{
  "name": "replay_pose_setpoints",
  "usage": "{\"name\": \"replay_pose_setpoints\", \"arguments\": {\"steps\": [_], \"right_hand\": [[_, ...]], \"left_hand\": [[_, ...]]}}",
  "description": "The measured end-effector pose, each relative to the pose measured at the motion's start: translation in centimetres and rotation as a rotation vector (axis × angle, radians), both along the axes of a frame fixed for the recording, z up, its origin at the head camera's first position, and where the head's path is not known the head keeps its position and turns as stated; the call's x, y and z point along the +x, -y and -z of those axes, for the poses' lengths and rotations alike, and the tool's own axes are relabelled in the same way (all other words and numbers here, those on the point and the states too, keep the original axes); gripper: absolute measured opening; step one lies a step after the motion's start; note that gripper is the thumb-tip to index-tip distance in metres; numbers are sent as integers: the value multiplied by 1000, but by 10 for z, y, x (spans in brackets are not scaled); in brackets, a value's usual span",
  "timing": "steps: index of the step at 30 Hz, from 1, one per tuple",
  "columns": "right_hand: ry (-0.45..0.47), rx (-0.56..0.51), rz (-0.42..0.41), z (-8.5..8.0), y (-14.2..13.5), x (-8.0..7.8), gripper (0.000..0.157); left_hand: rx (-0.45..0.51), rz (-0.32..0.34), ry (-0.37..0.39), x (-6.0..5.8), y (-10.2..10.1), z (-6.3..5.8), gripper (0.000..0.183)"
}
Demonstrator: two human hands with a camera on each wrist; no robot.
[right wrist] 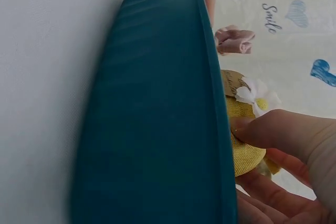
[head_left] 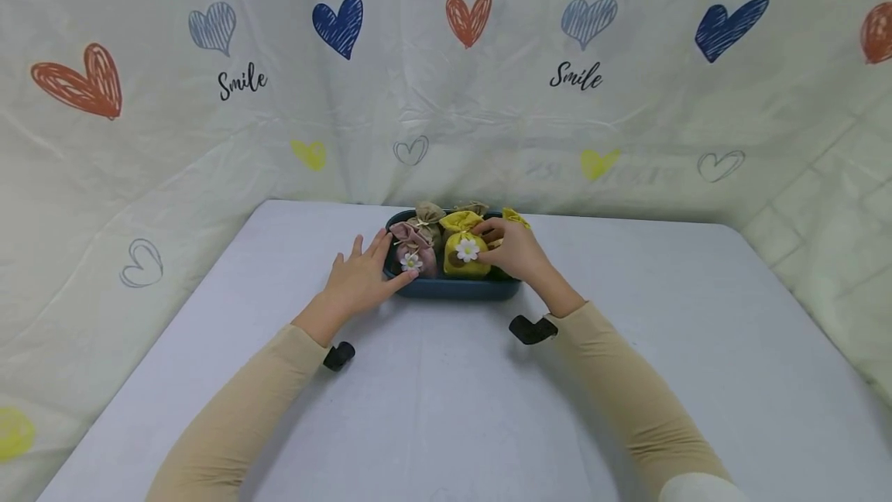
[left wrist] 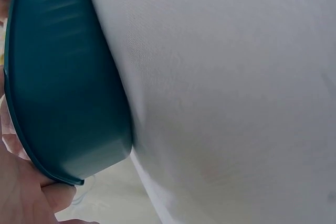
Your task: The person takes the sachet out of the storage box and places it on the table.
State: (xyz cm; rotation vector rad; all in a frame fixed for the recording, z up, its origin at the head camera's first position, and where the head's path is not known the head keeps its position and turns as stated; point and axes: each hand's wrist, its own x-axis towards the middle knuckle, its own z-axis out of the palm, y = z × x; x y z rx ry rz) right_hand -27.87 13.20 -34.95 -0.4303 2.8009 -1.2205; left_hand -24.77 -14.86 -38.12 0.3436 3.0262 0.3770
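Observation:
A dark teal plastic tub [head_left: 456, 290] stands near the table's far edge with several small drawstring pouches inside. My right hand [head_left: 514, 250] pinches a yellow pouch [head_left: 456, 264] between thumb and fingers; a white daisy and a brown tag decorate its front. In the right wrist view the thumb [right wrist: 278, 132] presses on the yellow cloth above the tub's rim. With its fingers spread, my left hand [head_left: 358, 277] rests at the tub's left end. Its thumb lies by a pink pouch [head_left: 425, 260], also with a daisy. In the left wrist view, fingers [left wrist: 59, 196] touch the rim.
Behind the pink pouch sits a tan pouch [head_left: 430, 214], and another tan pouch [head_left: 474, 208] is at the back. More yellow cloth [head_left: 516, 217] shows behind my right hand. A white-covered table [head_left: 432, 409] lies under the tub; a heart-printed curtain [head_left: 516, 115] hangs beyond.

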Motion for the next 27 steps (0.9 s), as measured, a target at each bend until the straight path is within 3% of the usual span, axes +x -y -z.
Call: {"name": "replay_pose_setpoints", "arguments": {"steps": [11,27], "right_hand": [[-5,-27,-13,-12,-12,4,40],[-27,-57,-13,-16,-32,13,40]], "left_hand": [[-9,0,0,-1,-1,-1,98],[-15,-8,8,1,-1,-3,98]]}}
